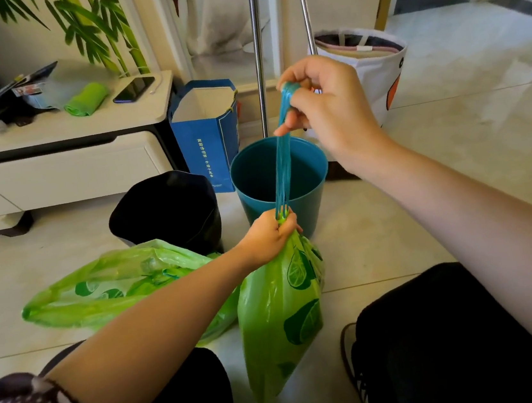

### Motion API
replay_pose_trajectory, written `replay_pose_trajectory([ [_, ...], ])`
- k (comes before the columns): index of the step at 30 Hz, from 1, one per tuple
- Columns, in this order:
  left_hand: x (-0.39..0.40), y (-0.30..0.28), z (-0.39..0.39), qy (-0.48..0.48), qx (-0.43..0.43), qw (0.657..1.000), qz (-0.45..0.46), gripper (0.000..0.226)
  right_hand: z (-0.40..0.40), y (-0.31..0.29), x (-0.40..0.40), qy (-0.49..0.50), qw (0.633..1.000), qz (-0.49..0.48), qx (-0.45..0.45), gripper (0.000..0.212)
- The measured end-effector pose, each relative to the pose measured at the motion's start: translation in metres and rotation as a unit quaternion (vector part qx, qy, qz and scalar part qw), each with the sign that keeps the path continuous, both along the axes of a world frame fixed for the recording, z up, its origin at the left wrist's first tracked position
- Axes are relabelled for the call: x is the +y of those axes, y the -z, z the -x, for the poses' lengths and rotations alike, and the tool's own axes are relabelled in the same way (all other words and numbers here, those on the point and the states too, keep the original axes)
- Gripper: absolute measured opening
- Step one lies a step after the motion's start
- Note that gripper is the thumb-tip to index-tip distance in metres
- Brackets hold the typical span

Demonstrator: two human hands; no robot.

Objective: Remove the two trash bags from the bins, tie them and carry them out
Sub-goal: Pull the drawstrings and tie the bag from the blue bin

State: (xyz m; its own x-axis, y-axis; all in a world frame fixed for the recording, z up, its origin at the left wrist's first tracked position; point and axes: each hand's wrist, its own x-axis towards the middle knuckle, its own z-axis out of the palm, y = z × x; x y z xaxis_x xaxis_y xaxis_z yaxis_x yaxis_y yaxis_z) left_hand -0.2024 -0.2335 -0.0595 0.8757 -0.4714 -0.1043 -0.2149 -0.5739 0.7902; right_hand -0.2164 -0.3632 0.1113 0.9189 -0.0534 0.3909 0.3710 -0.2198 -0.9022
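Head view: left hand (267, 234) grips green bag (280, 313) neck; right hand (323, 107) pulls blue drawstring (283, 172).

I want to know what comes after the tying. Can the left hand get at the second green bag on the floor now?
Probably not yet. The left hand grips the neck of the upright bag. The second green bag lies unobstructed beside its forearm, so it could reach once it lets go.

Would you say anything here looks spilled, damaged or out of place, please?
Nothing looks spilled or torn. The only oddity: a second green bag lies slumped on its side on the floor, apparently untied, beside the black bin.
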Motion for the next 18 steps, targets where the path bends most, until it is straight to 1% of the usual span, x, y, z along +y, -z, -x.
replay_pose_trajectory([
  [2, 0.0, -0.004, -0.002, -0.01, 0.001, 1.0, -0.01, 0.036, -0.003, 0.001, -0.001, 0.005, 1.0, 0.015, -0.004, 0.015],
  [4, 0.003, -0.009, -0.001, -0.002, 0.021, 1.0, -0.016, 0.033, -0.003, 0.004, 0.0, 0.004, 0.999, 0.053, -0.009, 0.015],
  [6, 0.009, -0.016, -0.001, 0.023, 0.026, 0.999, -0.013, 0.038, -0.002, 0.009, 0.0, -0.009, 0.997, 0.078, -0.006, 0.016],
  [8, 0.016, -0.024, -0.002, 0.033, 0.036, 0.999, 0.024, 0.043, -0.003, 0.012, -0.003, -0.014, 0.997, 0.074, 0.006, 0.016],
  [10, 0.021, -0.03, -0.004, 0.037, 0.037, 0.997, 0.057, 0.04, -0.006, 0.014, -0.008, 0.0, 0.998, 0.061, 0.017, 0.016],
  [13, 0.029, -0.032, -0.009, 0.021, 0.008, 0.998, 0.054, 0.032, -0.009, 0.017, -0.016, 0.022, 0.998, 0.028, 0.045, 0.016],
  [15, 0.031, -0.031, -0.01, -0.002, 0.008, 0.998, 0.054, 0.024, -0.01, 0.018, -0.017, 0.018, 0.998, 0.005, 0.068, 0.017],
  [18, 0.028, -0.03, -0.009, -0.026, 0.016, 0.997, 0.073, 0.016, -0.01, 0.02, -0.013, 0.001, 0.996, 0.017, 0.086, 0.018],
])
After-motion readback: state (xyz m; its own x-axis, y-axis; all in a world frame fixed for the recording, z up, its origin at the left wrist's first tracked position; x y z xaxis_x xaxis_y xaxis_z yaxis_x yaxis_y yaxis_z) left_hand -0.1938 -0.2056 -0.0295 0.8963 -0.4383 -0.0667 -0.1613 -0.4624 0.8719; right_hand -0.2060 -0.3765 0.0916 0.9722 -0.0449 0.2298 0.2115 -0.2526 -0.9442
